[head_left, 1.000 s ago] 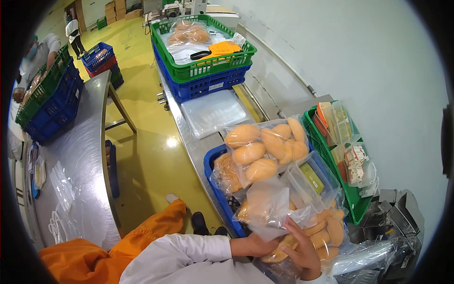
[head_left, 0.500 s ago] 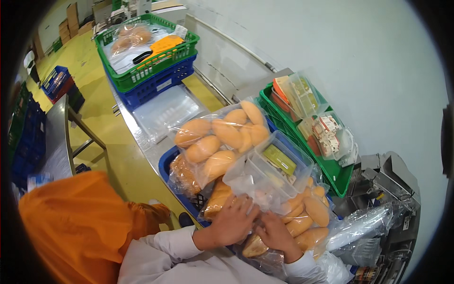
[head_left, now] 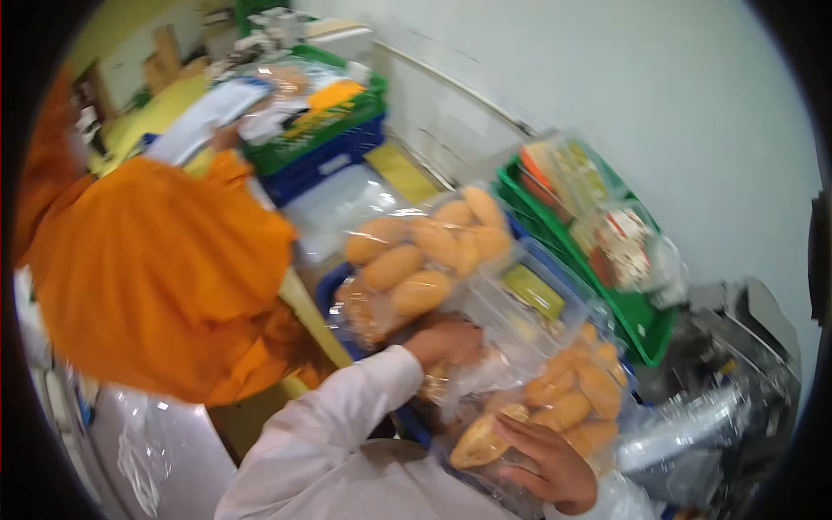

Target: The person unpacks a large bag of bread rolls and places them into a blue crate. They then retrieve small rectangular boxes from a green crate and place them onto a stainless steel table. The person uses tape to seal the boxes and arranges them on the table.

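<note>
My left hand (head_left: 449, 341) is closed at the near side of a clear plastic tub (head_left: 498, 303), with its fingers curled on a crumpled clear plastic bag (head_left: 472, 374); blur hides the fingertips. Lower right, my right hand (head_left: 552, 465) lies with fingers stretched out beside a single bread roll (head_left: 487, 438), its fingertips touching the wrapped bread. A clear bag of bread rolls (head_left: 568, 390) reaches up from there. Beyond my left hand, another bag of rolls (head_left: 422, 247) rests on the blue crate (head_left: 329, 286). The tub holds a yellow-green packet (head_left: 533, 290).
A person in orange (head_left: 165, 277) leans close on my left, one hand holding a white-and-blue sheet or packet (head_left: 212, 113). Green (head_left: 646, 334) and blue (head_left: 334, 160) crates stand along the wall. Grey equipment (head_left: 763, 329) and rolled clear plastic (head_left: 685, 433) lie at right.
My hands, close together before, have parted: the left moved up and curled, the right moved lower right and opened. The person in orange has come further into view and reaches toward the far crate.
</note>
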{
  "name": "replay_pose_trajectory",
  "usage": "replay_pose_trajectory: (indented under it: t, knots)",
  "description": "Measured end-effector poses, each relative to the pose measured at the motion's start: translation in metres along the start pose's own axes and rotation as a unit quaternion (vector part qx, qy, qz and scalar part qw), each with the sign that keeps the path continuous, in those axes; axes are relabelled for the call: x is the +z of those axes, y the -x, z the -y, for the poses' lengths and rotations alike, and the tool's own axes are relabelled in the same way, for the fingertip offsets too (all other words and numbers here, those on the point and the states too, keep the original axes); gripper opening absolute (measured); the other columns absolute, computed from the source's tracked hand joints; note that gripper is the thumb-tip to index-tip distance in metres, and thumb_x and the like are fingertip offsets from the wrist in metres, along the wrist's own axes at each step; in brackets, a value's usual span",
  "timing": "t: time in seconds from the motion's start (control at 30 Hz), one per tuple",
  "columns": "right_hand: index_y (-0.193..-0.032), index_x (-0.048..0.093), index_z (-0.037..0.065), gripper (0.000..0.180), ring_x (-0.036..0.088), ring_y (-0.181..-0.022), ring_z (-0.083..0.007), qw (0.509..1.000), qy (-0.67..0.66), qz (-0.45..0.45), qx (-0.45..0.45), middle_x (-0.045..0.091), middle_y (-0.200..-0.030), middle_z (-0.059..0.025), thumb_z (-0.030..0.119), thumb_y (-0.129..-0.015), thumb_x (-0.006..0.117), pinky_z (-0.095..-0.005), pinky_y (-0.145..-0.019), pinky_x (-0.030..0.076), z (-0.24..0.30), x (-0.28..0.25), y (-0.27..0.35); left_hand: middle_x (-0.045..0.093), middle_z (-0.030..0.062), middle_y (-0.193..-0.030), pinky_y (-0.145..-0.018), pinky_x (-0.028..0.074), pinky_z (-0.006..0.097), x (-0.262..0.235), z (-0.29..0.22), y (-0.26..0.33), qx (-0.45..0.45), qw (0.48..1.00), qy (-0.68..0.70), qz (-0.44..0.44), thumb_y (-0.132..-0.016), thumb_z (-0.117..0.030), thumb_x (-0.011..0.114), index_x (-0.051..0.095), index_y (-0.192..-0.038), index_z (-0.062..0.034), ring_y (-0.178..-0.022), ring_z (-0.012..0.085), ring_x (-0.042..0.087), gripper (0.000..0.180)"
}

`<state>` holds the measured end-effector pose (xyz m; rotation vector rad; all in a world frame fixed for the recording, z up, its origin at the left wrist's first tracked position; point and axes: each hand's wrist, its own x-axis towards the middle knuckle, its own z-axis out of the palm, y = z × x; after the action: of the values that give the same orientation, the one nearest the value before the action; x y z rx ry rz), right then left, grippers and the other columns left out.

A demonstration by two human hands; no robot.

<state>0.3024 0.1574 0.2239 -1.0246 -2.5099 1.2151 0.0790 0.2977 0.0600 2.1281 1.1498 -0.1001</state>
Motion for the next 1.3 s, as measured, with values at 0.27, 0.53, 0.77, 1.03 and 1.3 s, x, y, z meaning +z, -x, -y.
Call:
replay_pose_trajectory:
  t: [0.27,0.53,0.77,1.03,1.3]
  knots:
    - [-0.131,0.058,-0.004,0.048,0.055,-0.126,-0.0369,0.992,-0.085,-0.060,0.075,0.059,-0.134,-0.0234,0.009,-0.086,0.066,-0.0402,-0.104,0.042,0.019,-0.035,0.066,0.061,0.0195,-0.129,-0.104,0.044,0.047,0.026,-0.017,0.055,0.057,0.938,0.035,-0.340,-0.100,-0.027,0.054,0.062,-0.123,-0.0001,-0.120,0.0390,0.057,0.036]
    - [-0.101,0.071,-0.008,0.020,0.067,-0.090,-0.0310,0.977,0.022,-0.213,-0.003,0.069,-0.098,-0.0198,0.001,-0.083,0.067,-0.0347,-0.084,0.051,0.021,-0.064,0.075,0.067,0.0158,-0.104,-0.085,0.053,0.041,0.145,-0.024,0.209,-0.092,0.743,0.155,-0.644,-0.092,-0.005,0.063,0.064,-0.098,0.0010,-0.098,0.0342,0.065,0.009]
    - [-0.091,0.069,-0.004,0.012,0.064,-0.070,-0.0191,0.959,0.029,-0.148,-0.239,0.070,-0.084,-0.0175,-0.011,-0.082,0.069,-0.0276,-0.064,0.050,0.028,-0.072,0.034,0.066,0.0160,-0.094,-0.073,0.053,0.042,0.252,-0.020,0.256,-0.215,0.707,0.304,-0.601,-0.092,-0.008,0.064,0.063,-0.095,0.0006,-0.081,0.0336,0.065,0.009]
    - [-0.093,0.071,-0.003,0.018,0.067,-0.084,-0.0295,0.909,0.153,0.111,-0.372,0.069,-0.090,-0.0178,-0.007,-0.076,0.074,-0.0374,-0.077,0.051,0.193,0.039,-0.104,0.067,0.0152,-0.101,-0.084,0.051,0.043,0.311,0.014,0.389,-0.361,0.563,0.186,-0.720,-0.086,-0.012,0.071,0.068,-0.096,-0.0036,-0.095,0.0353,0.064,0.014]
    - [-0.120,0.070,0.005,0.035,0.070,-0.099,-0.0248,0.872,0.128,0.377,-0.285,0.072,-0.111,-0.0154,0.014,-0.086,0.075,-0.0337,-0.088,0.052,0.233,0.232,-0.223,0.052,0.0222,-0.136,-0.109,0.035,0.052,0.367,0.097,0.573,-0.668,0.327,-0.087,-0.663,-0.083,-0.019,0.073,0.067,-0.116,-0.0063,-0.128,0.0405,0.048,0.037]
